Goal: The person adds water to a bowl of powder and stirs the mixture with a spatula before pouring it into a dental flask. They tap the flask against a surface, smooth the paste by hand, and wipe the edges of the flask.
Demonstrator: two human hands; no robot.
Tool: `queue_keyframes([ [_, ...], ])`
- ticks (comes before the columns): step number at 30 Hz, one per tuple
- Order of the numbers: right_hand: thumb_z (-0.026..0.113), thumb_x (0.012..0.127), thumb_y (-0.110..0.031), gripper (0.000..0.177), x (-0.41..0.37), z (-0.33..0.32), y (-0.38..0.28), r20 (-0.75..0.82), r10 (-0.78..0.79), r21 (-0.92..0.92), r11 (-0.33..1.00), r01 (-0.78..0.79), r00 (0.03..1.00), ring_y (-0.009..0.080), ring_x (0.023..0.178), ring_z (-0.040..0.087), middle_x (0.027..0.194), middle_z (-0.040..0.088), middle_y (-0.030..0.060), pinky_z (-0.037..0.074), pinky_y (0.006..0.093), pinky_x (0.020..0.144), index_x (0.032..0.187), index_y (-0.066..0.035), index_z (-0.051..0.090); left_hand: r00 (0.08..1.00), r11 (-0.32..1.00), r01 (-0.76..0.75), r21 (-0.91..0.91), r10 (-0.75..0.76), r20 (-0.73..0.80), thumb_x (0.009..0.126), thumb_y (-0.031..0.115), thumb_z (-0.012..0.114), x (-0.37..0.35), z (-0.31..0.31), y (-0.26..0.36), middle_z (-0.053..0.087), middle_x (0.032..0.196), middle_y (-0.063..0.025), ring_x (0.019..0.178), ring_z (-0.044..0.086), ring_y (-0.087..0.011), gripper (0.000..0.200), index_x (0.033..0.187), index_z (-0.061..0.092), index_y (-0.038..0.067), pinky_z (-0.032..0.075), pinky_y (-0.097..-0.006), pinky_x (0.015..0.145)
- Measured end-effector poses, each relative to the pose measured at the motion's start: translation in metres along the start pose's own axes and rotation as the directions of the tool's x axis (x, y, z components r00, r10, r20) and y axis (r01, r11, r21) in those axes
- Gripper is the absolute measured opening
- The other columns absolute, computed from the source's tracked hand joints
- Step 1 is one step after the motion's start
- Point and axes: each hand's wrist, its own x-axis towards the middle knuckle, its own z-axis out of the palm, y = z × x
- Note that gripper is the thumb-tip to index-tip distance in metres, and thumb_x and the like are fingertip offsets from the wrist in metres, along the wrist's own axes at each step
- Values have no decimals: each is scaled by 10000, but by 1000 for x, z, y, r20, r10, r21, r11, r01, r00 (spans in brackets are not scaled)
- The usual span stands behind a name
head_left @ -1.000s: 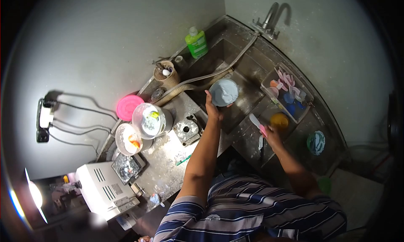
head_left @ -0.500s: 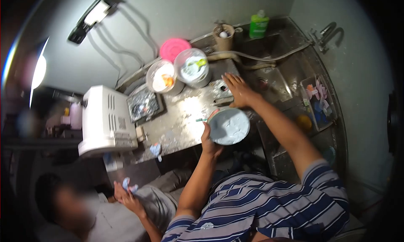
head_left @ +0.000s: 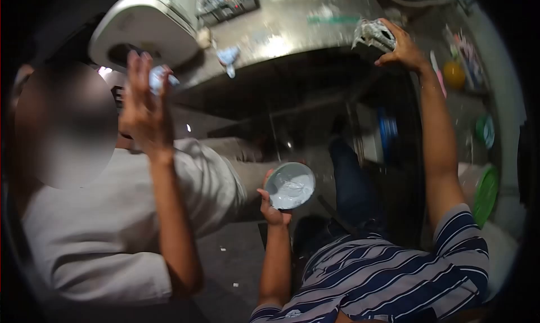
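Observation:
My left hand [head_left: 274, 211] is closed around the side of a small mixing bowl [head_left: 305, 169]. Pale, wet, plaster-like paste [head_left: 292, 189] lies inside it. The bowl hangs low in front of my body, away from the counter. At the upper right, my right hand [head_left: 404, 52] grips a metal piece with openings [head_left: 374, 34], smeared with whitish residue; its exact kind cannot be made out. That hand is at the counter's front edge, thumb below and fingers above the piece.
A co-worker's raised hand [head_left: 147, 112], at left, holds a light-blue piece [head_left: 162, 80]. On the counter [head_left: 275, 44] are a white machine [head_left: 149, 22], a splattered box [head_left: 228, 2] and another light-blue piece [head_left: 229, 57]. A yellow ball-like object [head_left: 454, 74] is at right.
My view has tilted down and left. The bowl has come down off the counter side. My right hand, earlier spread over the counter, now holds the metal piece. The co-worker's hand has risen.

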Motion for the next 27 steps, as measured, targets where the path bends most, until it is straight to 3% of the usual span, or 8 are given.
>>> queue_keyframes([
  [3, 933, 436, -314, 1165, -91, 83, -29, 267, 36, 202, 975, -93, 963, 343, 1264, 481, 1335, 500, 223, 380, 373, 1074, 1419, 4, 394, 993, 998, 63, 8, -62, -104, 930, 612, 464, -29, -63, -26, 486, 1377, -147, 1277, 467, -312, 789, 1433, 361, 13, 369, -460, 1082],
  [9, 895, 500, -379, 1194, -222, 386, -2, 703, 402, -154, 892, -426, 587, 404, 1332, 372, 1420, 384, 264, 306, 434, 1131, 1459, -4, 290, 928, 966, 258, 28, -240, -284, 914, 645, 445, -9, -222, -99, 474, 1398, -160, 1296, 456, -328, 820, 1429, 367, 11, 357, -474, 1096],
  [12, 882, 516, -342, 1177, -293, 548, 83, 602, 343, -197, 939, -282, 721, 411, 1329, 350, 1402, 380, 264, 277, 489, 1124, 1464, -10, 269, 908, 941, 316, 120, -263, -326, 936, 634, 411, 19, -291, -168, 489, 1397, -133, 1292, 467, -306, 785, 1404, 406, 4, 374, -469, 1086],
  [16, 868, 530, -296, 1172, -336, 676, 163, 604, 197, -86, 979, -184, 772, 428, 1328, 331, 1382, 377, 265, 241, 524, 1130, 1470, -8, 230, 877, 914, 392, 110, -335, -344, 952, 642, 360, 85, -394, -278, 482, 1393, -147, 1303, 448, -304, 787, 1404, 394, -1, 379, -481, 1077],
  [19, 875, 541, -261, 1192, -368, 740, 206, 493, 50, -110, 994, 5, 869, 435, 1349, 299, 1394, 336, 289, 141, 531, 1184, 1463, 34, 180, 840, 885, 456, 96, -392, -374, 963, 624, 359, 150, -423, -350, 450, 1415, -171, 1292, 457, -327, 769, 1402, 397, -7, 395, -480, 1067],
  [23, 899, 569, -368, 1255, -384, 683, 172, 614, 6, -159, 981, 116, 789, 401, 1437, 178, 1507, 230, 255, 115, 539, 1199, 1485, 11, 129, 881, 863, 467, 192, -435, -186, 944, 673, 330, 210, -432, -416, 499, 1365, -183, 1260, 490, -322, 830, 1375, 422, -30, 427, -477, 1036],
  [26, 941, 477, -460, 1397, -432, 680, 149, 588, 79, 404, 833, -377, 805, 402, 1404, 282, 1510, 257, 235, 273, 548, 1153, 1517, -115, 73, 814, 813, 581, 36, -580, -30, 931, 705, 292, 236, -415, -444, 518, 1353, -166, 1273, 477, -299, 858, 1356, 454, -22, 373, -456, 1076],
  [27, 961, 479, -357, 1330, -445, 689, 143, 406, 165, 543, 748, -382, 899, 369, 1335, 408, 1432, 398, 214, 340, 495, 1124, 1500, -104, 147, 801, 797, 599, 74, -596, -62, 876, 794, 197, 241, -405, -456, 556, 1264, -192, 1092, 597, -303, 984, 1373, 413, -28, 509, -417, 913],
])
